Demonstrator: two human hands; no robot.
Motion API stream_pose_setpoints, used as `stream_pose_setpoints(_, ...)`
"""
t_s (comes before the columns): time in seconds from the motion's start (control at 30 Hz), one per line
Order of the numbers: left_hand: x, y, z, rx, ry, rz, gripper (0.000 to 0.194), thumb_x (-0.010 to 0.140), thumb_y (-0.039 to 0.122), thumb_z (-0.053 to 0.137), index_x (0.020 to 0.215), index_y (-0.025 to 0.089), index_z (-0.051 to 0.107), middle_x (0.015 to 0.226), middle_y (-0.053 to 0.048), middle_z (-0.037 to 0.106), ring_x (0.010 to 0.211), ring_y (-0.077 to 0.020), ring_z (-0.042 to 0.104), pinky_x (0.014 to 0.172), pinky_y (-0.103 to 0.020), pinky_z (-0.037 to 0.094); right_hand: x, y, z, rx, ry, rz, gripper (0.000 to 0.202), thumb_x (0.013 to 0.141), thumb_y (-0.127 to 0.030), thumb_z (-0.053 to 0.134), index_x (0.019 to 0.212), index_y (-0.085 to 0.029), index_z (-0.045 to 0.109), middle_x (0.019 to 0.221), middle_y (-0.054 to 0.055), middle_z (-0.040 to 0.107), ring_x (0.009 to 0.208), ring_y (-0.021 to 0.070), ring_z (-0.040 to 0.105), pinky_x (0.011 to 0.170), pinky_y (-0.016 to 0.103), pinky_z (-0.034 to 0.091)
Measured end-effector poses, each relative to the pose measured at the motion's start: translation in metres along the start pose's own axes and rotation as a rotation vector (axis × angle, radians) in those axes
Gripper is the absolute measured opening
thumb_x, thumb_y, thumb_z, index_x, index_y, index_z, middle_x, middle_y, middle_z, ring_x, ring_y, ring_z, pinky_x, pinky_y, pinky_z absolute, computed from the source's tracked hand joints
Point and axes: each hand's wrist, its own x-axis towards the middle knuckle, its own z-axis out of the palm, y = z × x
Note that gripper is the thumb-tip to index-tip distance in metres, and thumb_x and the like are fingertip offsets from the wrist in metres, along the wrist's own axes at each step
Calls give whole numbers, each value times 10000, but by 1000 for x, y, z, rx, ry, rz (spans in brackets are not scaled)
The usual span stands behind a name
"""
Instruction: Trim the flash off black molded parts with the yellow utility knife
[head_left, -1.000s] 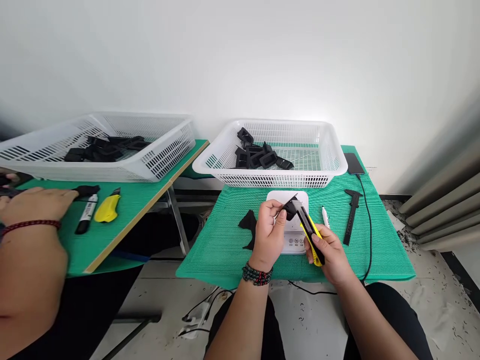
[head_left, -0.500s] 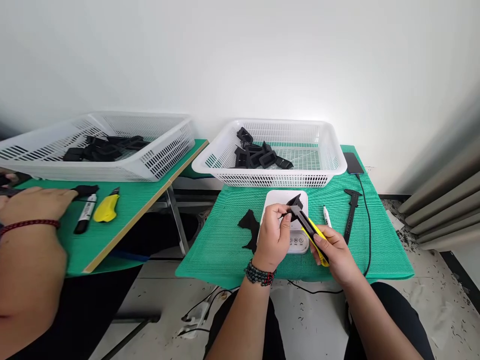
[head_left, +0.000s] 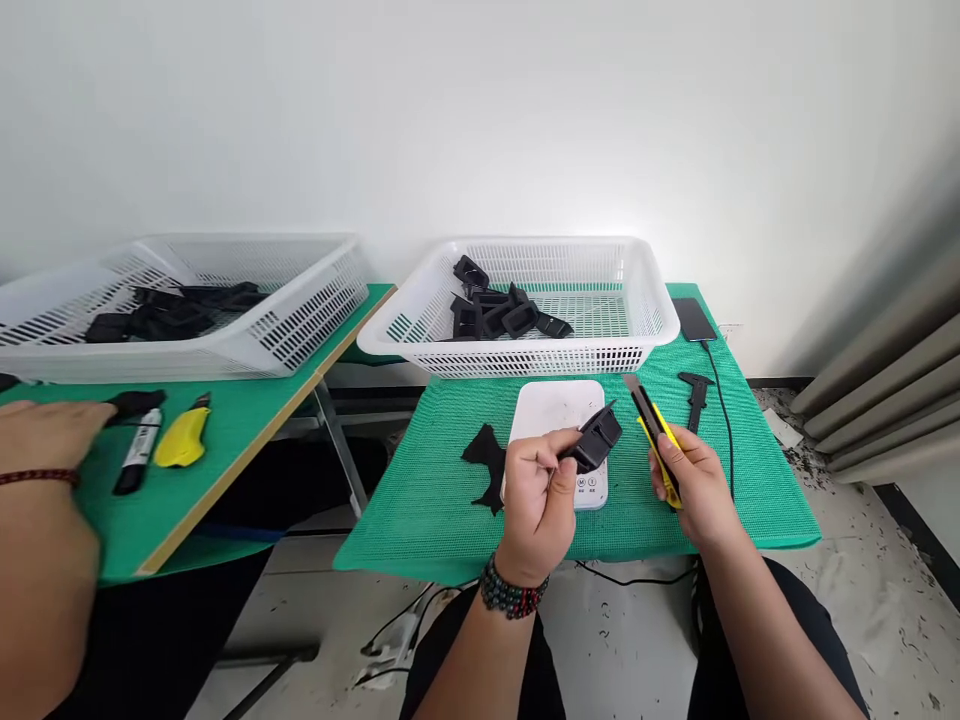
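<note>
My left hand [head_left: 538, 505] pinches a black plastic part [head_left: 595, 440] over the white digital scale [head_left: 551, 405]. Fingers hide the part's near end. My right hand [head_left: 691, 480] is wrapped round a yellow-and-black utility knife [head_left: 651, 420], its blade out and pointing up and left, apart from the part. Left of the scale lies a black scrap of irregular shape [head_left: 489, 465]. A black caliper [head_left: 697, 398] rests on the green cloth [head_left: 420, 500] beyond my right hand.
Behind the scale stands a white basket [head_left: 517, 357] with several black parts [head_left: 499, 312]. A phone [head_left: 694, 320] with a cable sits at the back right. On the left table are another basket [head_left: 247, 350], a marker [head_left: 140, 450], a yellow knife [head_left: 182, 437] and a co-worker's hand [head_left: 52, 435].
The knife has come away from the black part and moved right in my right hand. My left hand has turned the part and lowered it slightly. The view has shifted a little right.
</note>
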Motion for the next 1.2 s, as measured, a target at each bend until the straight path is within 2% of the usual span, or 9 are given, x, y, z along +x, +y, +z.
stream_pose_setpoints(0.2,4,-14,-2,-6,89,-162,197,1025,374,573,962,242,440,937,-32,674,780,-133,652,698,-257,535,-2,-1,6,148,3,29,430,764,-585,808,893,-201,666,617,-46,572,423,74,467,406,213,348)
stream_pose_setpoints(0.4,3,-13,1,-57,189,-291,335,965,505,640,925,232,451,957,-36,638,765,-128,618,682,-253,539,-7,5,10,200,-99,49,421,767,-550,816,960,-199,688,624,-39,607,431,86,495,420,220,376)
stream_pose_setpoints(0.53,4,-15,1,-121,234,-387,415,878,529,745,930,234,458,926,-8,575,757,-117,578,681,-234,521,-10,6,10,215,-143,63,406,775,-542,810,961,-202,688,628,-38,617,421,83,488,420,220,373)
stream_pose_setpoints(0.73,5,-17,-4,-33,153,-358,313,960,474,651,925,240,446,799,45,425,622,-90,446,572,-197,425,-12,4,10,184,-188,59,410,800,-552,789,1004,-207,703,627,-37,619,421,83,483,416,219,373)
stream_pose_setpoints(0.8,2,-18,-6,28,107,-345,267,986,450,606,958,249,432,860,17,517,701,-115,547,632,-229,477,-14,3,9,127,-226,43,391,821,-549,775,990,-203,711,626,-34,611,426,84,489,416,219,374)
stream_pose_setpoints(0.87,-1,-20,-8,106,54,-350,207,1004,408,566,1002,253,427,998,-37,626,882,-162,653,764,-290,530,-16,2,8,54,-266,19,378,837,-547,762,964,-194,718,624,-31,599,428,85,492,415,220,374)
stream_pose_setpoints(0.93,-3,-20,-9,199,0,-348,142,1015,353,528,1018,251,428,1105,-76,674,1005,-192,683,849,-333,534,-17,2,7,2,-288,-2,379,849,-549,748,958,-187,720,627,-31,589,426,83,490,418,224,377)
stream_pose_setpoints(1.03,-5,-21,-9,293,-58,-326,77,1021,301,487,1012,249,430,1115,-84,698,998,-195,700,830,-335,534,-16,2,5,-42,-288,-11,389,866,-555,723,977,-183,718,628,-35,574,418,80,478,414,226,365)
stream_pose_setpoints(1.2,-5,-17,-14,278,-50,-244,96,1034,326,479,994,253,432,1080,-81,699,1009,-206,705,838,-346,553,-10,1,2,-135,-242,-22,399,864,-570,706,943,-179,705,631,-38,546,418,82,457,403,230,339)
